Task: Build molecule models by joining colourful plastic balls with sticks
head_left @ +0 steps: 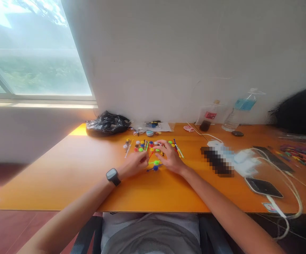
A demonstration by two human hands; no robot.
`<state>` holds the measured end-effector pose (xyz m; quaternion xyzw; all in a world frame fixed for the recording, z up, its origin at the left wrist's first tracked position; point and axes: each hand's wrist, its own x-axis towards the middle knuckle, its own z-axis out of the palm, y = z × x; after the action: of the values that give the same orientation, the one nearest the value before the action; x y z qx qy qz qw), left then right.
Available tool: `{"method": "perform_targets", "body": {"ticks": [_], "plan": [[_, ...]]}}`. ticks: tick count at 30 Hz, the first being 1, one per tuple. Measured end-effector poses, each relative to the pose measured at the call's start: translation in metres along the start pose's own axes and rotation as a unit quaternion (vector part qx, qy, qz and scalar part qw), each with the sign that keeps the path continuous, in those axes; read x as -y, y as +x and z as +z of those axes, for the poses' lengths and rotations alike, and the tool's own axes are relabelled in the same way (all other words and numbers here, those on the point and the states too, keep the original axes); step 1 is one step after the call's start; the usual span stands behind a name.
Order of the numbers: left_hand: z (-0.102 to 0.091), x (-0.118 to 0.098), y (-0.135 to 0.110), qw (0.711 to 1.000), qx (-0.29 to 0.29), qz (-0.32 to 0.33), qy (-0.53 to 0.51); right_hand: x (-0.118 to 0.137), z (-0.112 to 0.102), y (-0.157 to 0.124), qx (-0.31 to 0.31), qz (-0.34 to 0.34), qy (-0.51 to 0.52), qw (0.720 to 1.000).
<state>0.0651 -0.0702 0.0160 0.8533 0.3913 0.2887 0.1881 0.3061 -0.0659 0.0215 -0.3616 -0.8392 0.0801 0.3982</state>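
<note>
My left hand (138,160), with a dark watch (112,175) on its wrist, is closed just above the table; what is inside its fingers is hidden. A thin red stick (151,152) shows beside its fingertips, and I cannot make out whether it is gripped. My right hand (170,158) is curved over the small parts, thumb and fingers apart, with nothing visible in it. Between and below the hands lie a green round piece (156,162) and a blue round piece (155,168) with thin arms. Behind them are rows of coloured round caps (137,142) and thin sticks (178,148), partly covered by my hands.
A black plastic bag (106,123) sits at the back left of the table (70,176). Bottles, including a dark-drink bottle (206,121), stand by the wall. To the right are a phone (264,187), white cables, a blurred dark object (218,162) and a coloured pile (304,157).
</note>
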Motion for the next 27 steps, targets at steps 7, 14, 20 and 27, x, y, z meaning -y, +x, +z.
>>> {"method": "perform_targets", "body": {"ticks": [7,14,20,27], "plan": [[-0.007,0.005,0.0,0.985,-0.016,-0.019,-0.173,-0.001,0.0,0.002,0.021,0.028,0.062,0.997],[0.012,0.023,0.008,0.954,-0.107,-0.017,-0.28,-0.001,0.007,0.002,-0.006,0.112,0.172,0.979],[0.016,0.018,0.007,0.935,-0.075,-0.038,-0.343,0.01,0.021,0.003,0.021,0.109,0.206,0.972],[0.007,0.005,0.003,0.935,-0.078,-0.026,-0.344,0.016,0.026,0.005,-0.002,0.103,0.169,0.98]]}}
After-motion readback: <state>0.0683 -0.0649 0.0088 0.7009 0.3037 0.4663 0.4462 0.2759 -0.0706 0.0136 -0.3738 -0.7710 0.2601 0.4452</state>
